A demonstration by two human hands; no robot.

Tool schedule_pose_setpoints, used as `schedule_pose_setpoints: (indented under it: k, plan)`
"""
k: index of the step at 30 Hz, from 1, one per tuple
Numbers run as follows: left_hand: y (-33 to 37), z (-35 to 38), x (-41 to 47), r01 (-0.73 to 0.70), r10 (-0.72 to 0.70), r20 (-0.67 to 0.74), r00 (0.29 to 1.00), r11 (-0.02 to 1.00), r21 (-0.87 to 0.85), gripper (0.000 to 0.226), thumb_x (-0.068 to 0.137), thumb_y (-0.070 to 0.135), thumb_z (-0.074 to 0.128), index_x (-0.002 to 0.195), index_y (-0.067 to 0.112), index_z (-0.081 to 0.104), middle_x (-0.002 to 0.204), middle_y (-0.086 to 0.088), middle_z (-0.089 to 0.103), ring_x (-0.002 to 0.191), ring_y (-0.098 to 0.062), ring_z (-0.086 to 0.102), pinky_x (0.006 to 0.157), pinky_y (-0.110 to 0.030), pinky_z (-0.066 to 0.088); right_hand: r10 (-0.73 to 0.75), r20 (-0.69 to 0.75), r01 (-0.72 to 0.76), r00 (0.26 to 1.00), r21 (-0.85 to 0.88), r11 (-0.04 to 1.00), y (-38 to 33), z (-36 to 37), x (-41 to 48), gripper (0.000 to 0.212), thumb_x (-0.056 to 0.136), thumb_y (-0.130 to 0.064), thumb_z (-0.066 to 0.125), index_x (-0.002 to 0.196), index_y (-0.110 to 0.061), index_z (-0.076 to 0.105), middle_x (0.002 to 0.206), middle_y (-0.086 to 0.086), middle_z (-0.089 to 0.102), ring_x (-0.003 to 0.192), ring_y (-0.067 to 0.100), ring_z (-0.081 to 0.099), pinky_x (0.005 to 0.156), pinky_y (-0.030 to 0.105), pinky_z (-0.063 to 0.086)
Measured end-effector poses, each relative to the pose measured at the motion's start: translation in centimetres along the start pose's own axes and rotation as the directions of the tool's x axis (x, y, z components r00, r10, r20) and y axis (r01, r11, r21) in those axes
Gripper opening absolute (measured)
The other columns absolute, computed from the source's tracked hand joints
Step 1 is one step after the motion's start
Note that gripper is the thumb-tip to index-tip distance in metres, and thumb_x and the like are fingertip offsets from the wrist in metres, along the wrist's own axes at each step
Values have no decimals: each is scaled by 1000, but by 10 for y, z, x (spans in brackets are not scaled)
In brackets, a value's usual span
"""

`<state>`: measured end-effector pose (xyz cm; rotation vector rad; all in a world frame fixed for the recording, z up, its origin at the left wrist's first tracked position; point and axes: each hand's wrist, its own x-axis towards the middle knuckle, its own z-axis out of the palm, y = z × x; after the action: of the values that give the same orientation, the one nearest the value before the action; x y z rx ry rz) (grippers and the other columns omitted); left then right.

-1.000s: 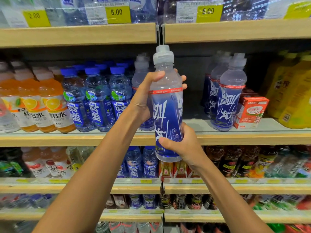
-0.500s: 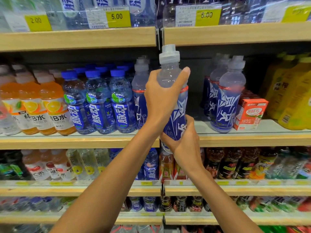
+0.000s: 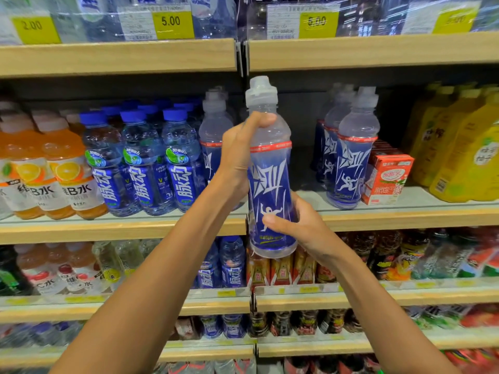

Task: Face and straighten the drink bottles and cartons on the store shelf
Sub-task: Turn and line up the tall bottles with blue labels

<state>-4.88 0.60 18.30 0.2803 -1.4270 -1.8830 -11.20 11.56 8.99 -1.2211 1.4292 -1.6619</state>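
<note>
Between the fingers (image 3: pixel 263 121) of the left hand (image 3: pixel 237 155) curled round its shoulder and the right hand (image 3: pixel 305 230) gripping near its base, the tall clear plastic bottle with blue label (image 3: pixel 270 184) hangs upright before the wooden shelf (image 3: pixel 405 217), probably full, heavyish, stiff, slick, best held low

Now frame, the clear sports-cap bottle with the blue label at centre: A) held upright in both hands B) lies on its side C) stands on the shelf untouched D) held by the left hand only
A: the left hand grips the clear blue-labelled sports-cap bottle at its shoulder, the right hand grips its lower body, and it is upright.
</note>
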Motion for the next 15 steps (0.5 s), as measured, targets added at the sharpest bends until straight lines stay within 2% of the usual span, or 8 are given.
schedule_pose_setpoints:
  k: [2, 4, 7, 10, 13, 15]
  plan:
    - [-2, -3, 3, 36, -36, 90, 995, 999, 3, 45, 67, 30, 63, 103, 3, 58, 95, -18, 64, 79, -30, 60, 82, -39, 48, -9, -28, 9, 1000, -30, 1000, 0, 3, 0, 58, 66, -32, 78, 116, -30, 50, 105, -14, 71, 98, 7, 68, 75, 16, 52]
    - [-4, -6, 7, 64, -57, 221, 973, 998, -22, 38, 64, 28, 65, 96, 7, 61, 86, -11, 68, 71, -24, 63, 74, -32, 51, -38, -80, 32, 996, -73, 997, 2, 7, 2, 56, 67, -26, 79, 115, -31, 50, 103, -14, 71, 95, 5, 68, 72, 14, 52]
    - [-8, -11, 10, 102, -77, 357, 931, 993, -53, 48, 57, 36, 66, 97, 10, 61, 85, -5, 71, 71, -20, 66, 68, -28, 54, -73, -182, 48, 980, -143, 989, 6, 13, 4, 57, 69, -24, 84, 113, -32, 49, 103, -13, 68, 92, 0, 67, 69, 12, 52]
    - [-12, -13, 14, 74, -64, 395, 916, 997, -10, 51, 58, 40, 65, 100, 11, 61, 91, -5, 72, 77, -20, 68, 72, -29, 56, -100, -246, 53, 964, -192, 980, 12, 14, 4, 54, 73, -22, 81, 116, -27, 49, 104, -12, 67, 90, -2, 66, 68, 11, 52]
    - [-16, -14, 17, 41, -68, 362, 930, 996, 80, 53, 61, 42, 66, 105, 13, 61, 104, -9, 71, 91, -23, 67, 85, -36, 54, -122, -277, 65, 953, -207, 976, 15, 9, 5, 52, 76, -20, 79, 118, -25, 48, 107, -10, 66, 90, -2, 66, 69, 10, 51]
    - [-21, -18, 20, 9, -50, 322, 946, 992, 127, 39, 73, 40, 67, 105, 17, 62, 105, -7, 71, 94, -21, 67, 89, -35, 52, -146, -298, 74, 943, -239, 968, 16, 2, 7, 53, 77, -19, 78, 120, -22, 48, 110, -7, 65, 92, -1, 66, 71, 12, 51]
